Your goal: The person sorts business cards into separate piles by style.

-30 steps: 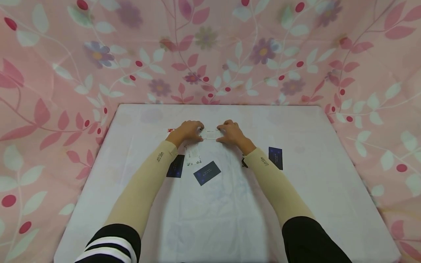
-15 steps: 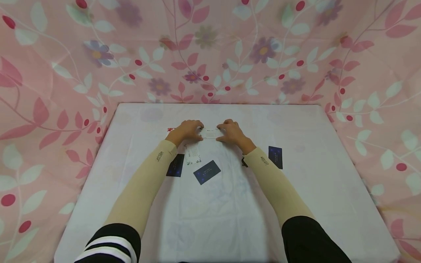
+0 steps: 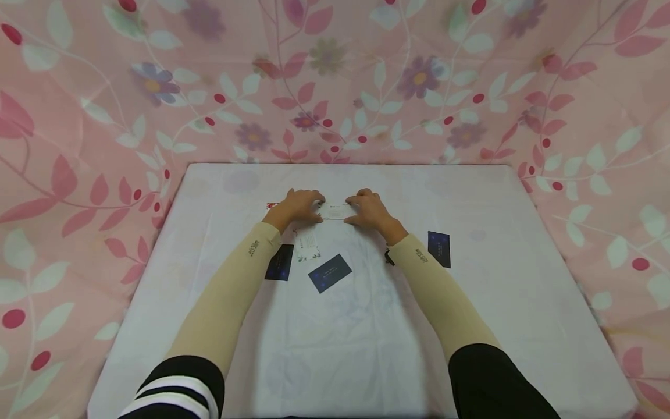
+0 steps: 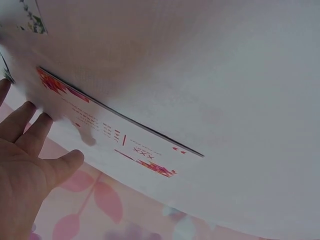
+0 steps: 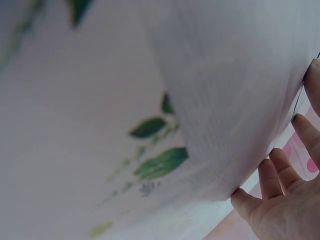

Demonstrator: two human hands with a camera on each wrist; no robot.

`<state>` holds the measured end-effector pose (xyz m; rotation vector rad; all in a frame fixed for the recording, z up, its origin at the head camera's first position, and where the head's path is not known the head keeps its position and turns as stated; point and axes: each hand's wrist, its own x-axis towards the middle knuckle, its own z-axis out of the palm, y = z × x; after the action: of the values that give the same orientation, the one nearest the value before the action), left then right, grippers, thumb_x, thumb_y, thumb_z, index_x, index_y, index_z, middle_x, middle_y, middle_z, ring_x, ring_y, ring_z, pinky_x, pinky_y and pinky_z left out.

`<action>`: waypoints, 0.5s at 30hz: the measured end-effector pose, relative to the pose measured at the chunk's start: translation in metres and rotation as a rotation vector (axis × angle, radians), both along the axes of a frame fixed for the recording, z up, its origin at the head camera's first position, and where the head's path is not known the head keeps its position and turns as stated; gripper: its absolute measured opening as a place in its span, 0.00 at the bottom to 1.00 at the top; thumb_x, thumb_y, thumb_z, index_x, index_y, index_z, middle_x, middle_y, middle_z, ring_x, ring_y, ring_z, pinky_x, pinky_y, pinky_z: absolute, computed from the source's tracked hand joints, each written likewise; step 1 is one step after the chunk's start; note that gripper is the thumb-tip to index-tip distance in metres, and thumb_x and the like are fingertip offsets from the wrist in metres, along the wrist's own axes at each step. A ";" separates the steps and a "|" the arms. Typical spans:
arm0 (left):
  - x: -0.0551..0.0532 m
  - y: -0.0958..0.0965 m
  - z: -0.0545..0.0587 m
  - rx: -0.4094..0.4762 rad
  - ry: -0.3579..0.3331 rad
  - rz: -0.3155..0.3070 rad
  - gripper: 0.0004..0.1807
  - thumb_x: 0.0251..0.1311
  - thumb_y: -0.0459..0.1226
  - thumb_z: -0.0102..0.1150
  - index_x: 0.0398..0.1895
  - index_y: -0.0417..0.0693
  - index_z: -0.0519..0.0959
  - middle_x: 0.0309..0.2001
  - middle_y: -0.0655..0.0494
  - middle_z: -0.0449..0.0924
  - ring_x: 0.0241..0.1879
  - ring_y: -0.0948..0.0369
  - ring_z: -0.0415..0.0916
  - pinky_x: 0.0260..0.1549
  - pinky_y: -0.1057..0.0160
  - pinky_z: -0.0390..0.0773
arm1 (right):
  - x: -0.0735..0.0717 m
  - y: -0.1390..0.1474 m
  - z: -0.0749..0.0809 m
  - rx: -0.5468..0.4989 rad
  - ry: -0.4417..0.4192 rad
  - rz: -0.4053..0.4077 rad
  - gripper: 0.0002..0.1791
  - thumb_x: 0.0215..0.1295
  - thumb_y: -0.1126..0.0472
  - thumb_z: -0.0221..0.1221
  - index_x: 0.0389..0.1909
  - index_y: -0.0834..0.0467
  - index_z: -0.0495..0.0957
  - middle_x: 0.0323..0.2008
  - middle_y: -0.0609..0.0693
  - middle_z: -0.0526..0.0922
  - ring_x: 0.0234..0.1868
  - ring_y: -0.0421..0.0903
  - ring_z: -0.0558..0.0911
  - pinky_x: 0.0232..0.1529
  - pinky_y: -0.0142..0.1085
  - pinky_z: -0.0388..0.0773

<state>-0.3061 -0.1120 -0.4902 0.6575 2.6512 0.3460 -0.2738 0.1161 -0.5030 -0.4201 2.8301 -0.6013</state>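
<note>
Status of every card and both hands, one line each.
Far white card, printed side up, held between both hands
Left hand, pinching that card's left end
Right hand, pinching its right end
Near white card, printed side up, unheld
Left blue card, unheld, partly behind left sleeve
Centre blue card, unheld, angled
Right blue card, unheld, partly behind right sleeve
Red-and-white card, unheld, printed side up

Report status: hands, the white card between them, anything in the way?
Left hand, right hand: at opposite ends of white card. Card appears flat on table. No obstruction seen between hands; blue cards lie nearer the body.
</note>
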 end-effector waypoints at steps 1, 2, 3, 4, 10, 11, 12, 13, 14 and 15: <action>0.000 0.000 0.000 0.001 0.002 0.004 0.34 0.58 0.49 0.67 0.68 0.54 0.71 0.70 0.51 0.69 0.71 0.48 0.62 0.73 0.37 0.43 | 0.000 0.000 0.000 -0.001 0.001 -0.002 0.34 0.59 0.48 0.69 0.66 0.53 0.74 0.66 0.62 0.67 0.63 0.62 0.67 0.65 0.52 0.68; 0.001 0.000 0.000 0.003 0.003 0.009 0.34 0.58 0.50 0.68 0.68 0.54 0.71 0.70 0.51 0.69 0.72 0.49 0.62 0.73 0.37 0.42 | 0.000 0.000 0.000 -0.001 0.002 -0.005 0.34 0.59 0.48 0.69 0.66 0.53 0.74 0.66 0.62 0.67 0.63 0.63 0.67 0.65 0.52 0.68; 0.001 0.000 0.000 0.003 0.005 0.013 0.35 0.58 0.50 0.68 0.68 0.54 0.71 0.70 0.52 0.69 0.72 0.49 0.62 0.73 0.37 0.41 | 0.000 0.000 0.000 -0.002 0.002 -0.007 0.34 0.59 0.48 0.69 0.66 0.53 0.74 0.66 0.62 0.67 0.63 0.63 0.67 0.65 0.52 0.68; 0.001 0.000 0.000 0.003 0.009 0.018 0.34 0.58 0.50 0.68 0.68 0.55 0.71 0.70 0.52 0.69 0.72 0.49 0.62 0.73 0.38 0.41 | 0.000 0.000 0.000 -0.003 0.001 -0.009 0.34 0.59 0.48 0.69 0.66 0.53 0.74 0.66 0.62 0.67 0.63 0.63 0.67 0.65 0.52 0.68; 0.002 0.001 0.001 0.001 0.000 0.024 0.35 0.57 0.49 0.69 0.68 0.54 0.70 0.70 0.51 0.69 0.71 0.48 0.63 0.72 0.36 0.43 | 0.000 0.000 0.000 -0.006 -0.008 -0.010 0.34 0.59 0.48 0.69 0.66 0.52 0.74 0.66 0.62 0.66 0.64 0.63 0.66 0.65 0.52 0.67; 0.002 0.001 0.001 0.002 -0.002 0.021 0.35 0.57 0.49 0.69 0.68 0.53 0.70 0.70 0.51 0.69 0.71 0.47 0.63 0.72 0.36 0.43 | 0.000 0.000 -0.001 -0.007 -0.009 -0.011 0.34 0.59 0.48 0.69 0.66 0.52 0.74 0.66 0.62 0.66 0.64 0.63 0.66 0.65 0.52 0.67; 0.002 0.001 0.001 0.002 -0.004 0.021 0.36 0.57 0.49 0.69 0.68 0.53 0.70 0.70 0.51 0.69 0.71 0.47 0.63 0.72 0.36 0.43 | 0.000 0.000 -0.001 -0.007 -0.008 -0.011 0.34 0.59 0.48 0.69 0.66 0.52 0.74 0.66 0.62 0.66 0.64 0.63 0.66 0.65 0.52 0.67; 0.002 0.001 0.001 0.004 -0.003 0.021 0.36 0.57 0.49 0.69 0.69 0.53 0.70 0.70 0.51 0.68 0.71 0.47 0.63 0.72 0.36 0.43 | 0.000 0.000 -0.001 -0.009 -0.007 -0.013 0.34 0.59 0.48 0.69 0.66 0.52 0.74 0.66 0.62 0.66 0.64 0.63 0.66 0.65 0.53 0.67; 0.002 0.001 0.001 0.005 -0.002 0.021 0.36 0.57 0.49 0.69 0.69 0.53 0.70 0.71 0.50 0.68 0.71 0.48 0.63 0.72 0.36 0.43 | 0.000 0.000 -0.001 -0.012 -0.006 -0.015 0.34 0.59 0.48 0.69 0.66 0.52 0.74 0.66 0.62 0.66 0.64 0.62 0.66 0.65 0.53 0.67; 0.002 0.001 0.001 0.005 -0.001 0.020 0.36 0.57 0.49 0.68 0.69 0.53 0.70 0.71 0.51 0.68 0.71 0.48 0.62 0.72 0.36 0.42 | 0.001 0.001 -0.001 -0.013 -0.005 -0.017 0.34 0.59 0.48 0.69 0.66 0.52 0.74 0.66 0.62 0.66 0.64 0.62 0.66 0.65 0.53 0.67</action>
<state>-0.3040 -0.1106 -0.4896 0.6322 2.6586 0.3590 -0.2731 0.1167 -0.5037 -0.3966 2.8289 -0.6239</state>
